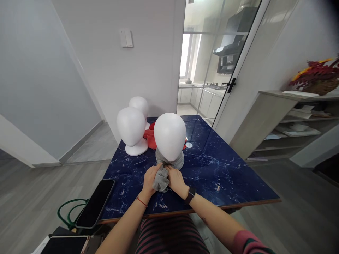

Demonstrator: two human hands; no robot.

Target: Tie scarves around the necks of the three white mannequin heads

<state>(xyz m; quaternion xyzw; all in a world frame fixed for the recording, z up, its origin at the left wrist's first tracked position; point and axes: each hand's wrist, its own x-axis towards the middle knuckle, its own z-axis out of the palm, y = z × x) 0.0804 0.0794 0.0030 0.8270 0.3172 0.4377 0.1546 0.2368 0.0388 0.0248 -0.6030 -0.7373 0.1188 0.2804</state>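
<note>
While the gray scarf (161, 180) lies around the nearest white mannequin head (170, 135) below its chin, on the blue counter (225, 176), left hand (149, 178) and right hand (177, 180) both clamp the scarf's gathered front.

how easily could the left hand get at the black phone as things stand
Probably yes, if the left hand lets go of the grey cloth: the black phone lies to its left, with nothing seen standing between them.
</note>
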